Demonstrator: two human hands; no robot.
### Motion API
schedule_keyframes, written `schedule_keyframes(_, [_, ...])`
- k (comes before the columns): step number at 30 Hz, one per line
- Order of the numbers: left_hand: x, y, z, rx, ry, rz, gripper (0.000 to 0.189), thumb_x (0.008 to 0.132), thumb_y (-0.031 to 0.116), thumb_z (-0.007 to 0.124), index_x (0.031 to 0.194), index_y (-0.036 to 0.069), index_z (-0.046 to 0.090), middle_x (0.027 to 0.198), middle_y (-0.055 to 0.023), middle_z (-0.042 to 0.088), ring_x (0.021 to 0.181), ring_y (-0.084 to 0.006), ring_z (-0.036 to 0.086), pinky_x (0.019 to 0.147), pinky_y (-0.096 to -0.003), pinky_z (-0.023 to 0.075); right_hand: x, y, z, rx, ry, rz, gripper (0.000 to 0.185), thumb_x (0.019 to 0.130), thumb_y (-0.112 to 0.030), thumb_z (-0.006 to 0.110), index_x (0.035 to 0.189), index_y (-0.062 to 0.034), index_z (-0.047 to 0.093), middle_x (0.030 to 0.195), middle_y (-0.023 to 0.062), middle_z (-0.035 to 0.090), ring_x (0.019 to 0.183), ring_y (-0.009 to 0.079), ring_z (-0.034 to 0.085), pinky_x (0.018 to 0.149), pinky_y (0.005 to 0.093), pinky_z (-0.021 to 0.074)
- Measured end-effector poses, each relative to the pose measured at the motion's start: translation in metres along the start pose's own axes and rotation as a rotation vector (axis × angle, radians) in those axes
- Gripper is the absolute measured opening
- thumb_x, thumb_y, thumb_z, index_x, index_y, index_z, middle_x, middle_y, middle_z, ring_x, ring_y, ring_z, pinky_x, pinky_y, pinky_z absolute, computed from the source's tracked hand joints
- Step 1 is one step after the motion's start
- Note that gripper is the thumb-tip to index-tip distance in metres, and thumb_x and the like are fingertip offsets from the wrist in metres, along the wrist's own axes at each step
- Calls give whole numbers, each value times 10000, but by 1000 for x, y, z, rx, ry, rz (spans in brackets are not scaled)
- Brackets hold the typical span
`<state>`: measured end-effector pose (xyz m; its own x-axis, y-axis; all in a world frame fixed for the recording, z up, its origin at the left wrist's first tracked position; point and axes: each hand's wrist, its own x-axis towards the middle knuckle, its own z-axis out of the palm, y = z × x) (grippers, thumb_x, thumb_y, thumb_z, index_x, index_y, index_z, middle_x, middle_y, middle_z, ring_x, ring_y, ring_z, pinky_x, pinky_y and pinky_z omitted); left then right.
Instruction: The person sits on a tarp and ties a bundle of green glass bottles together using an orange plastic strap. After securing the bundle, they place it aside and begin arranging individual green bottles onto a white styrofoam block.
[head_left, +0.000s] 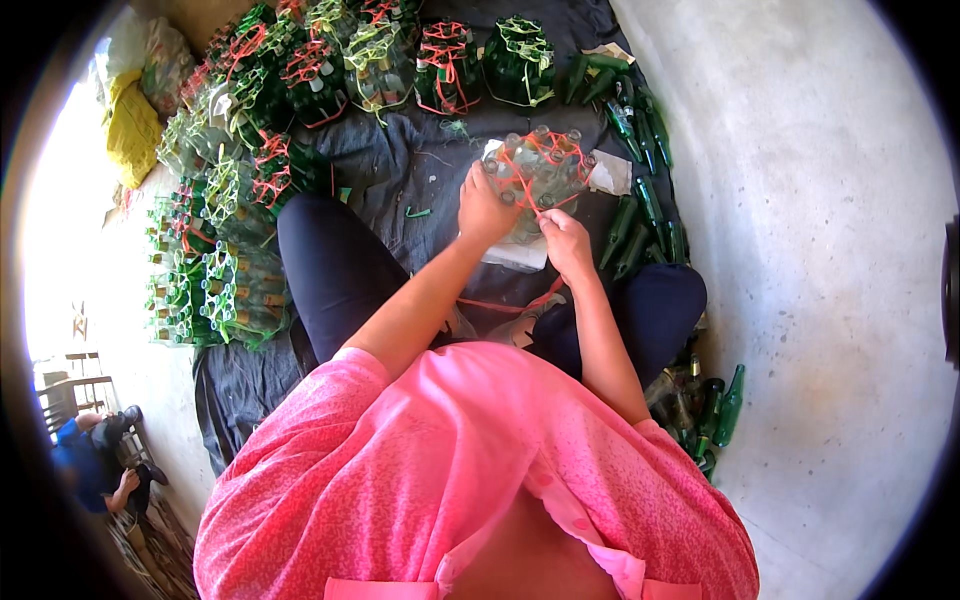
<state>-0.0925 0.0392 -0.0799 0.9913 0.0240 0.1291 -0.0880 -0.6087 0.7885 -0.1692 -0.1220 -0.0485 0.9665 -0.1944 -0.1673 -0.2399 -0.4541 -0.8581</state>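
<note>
Before me stands a bundle of clear glass bottles (529, 161), upright, their necks laced together with red plastic twine (559, 142). My left hand (484, 206) is pressed around the bundle's near left side, gripping it by the bottles. With thumb and fingers, my right hand (566, 238) pinches the twine at the near edge of the necks. A loose length of red twine (517, 306) trails below, near my feet. White sheet material (517, 255) shows beneath the bundle. My left fingertips are partly hidden behind the bottles.
Several tied bottle bundles (379, 64) line the far side and the left of the dark ground sheet (375, 165). Loose green bottles (649, 202) lie along the right, with more bottles (705, 412) beside my right hip. A person (97, 457) sits at the lower left. Yellow sack (131, 127) at upper left.
</note>
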Motion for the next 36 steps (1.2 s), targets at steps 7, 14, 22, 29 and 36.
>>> schedule_keyframes(7, [30,0,-15,11,-112,-22,1023,734,344,861,1548,23,334,1498,-229,499,1323,-428,552,1073,-470,496,4,-10,17,-102,78,-126,292,989,-264,553,1087,-34,704,1029,266,703,1021,454,674,871,475,527])
schedule_keyframes(14, [32,-10,-11,9,-133,-30,1074,722,399,884,1570,61,317,1543,-194,459,1404,-390,478,1120,-462,460,-4,-16,17,-118,61,-163,287,999,-249,530,1071,-27,697,1027,269,697,1012,478,653,857,515,520])
schedule_keyframes(22, [33,-3,-13,74,-182,-107,1102,728,430,883,1590,86,289,1610,-129,400,1462,-350,422,1145,-483,444,-13,-19,22,-153,118,-236,265,995,-240,528,995,-22,680,971,271,690,943,494,649,817,557,507])
schedule_keyframes(29, [31,-11,-10,75,-145,-52,1059,739,396,858,1576,78,294,1580,-192,416,1447,-382,437,1166,-461,417,-5,-17,15,-81,92,-164,286,963,-265,572,1056,-36,717,955,262,707,935,455,689,814,481,531])
schedule_keyframes(36, [26,-8,-10,10,-157,-75,1044,741,303,829,1587,55,270,1592,-199,400,1462,-392,408,1183,-460,400,25,-44,-18,-275,22,-132,289,927,-268,588,983,-31,743,898,222,730,900,392,723,791,444,543])
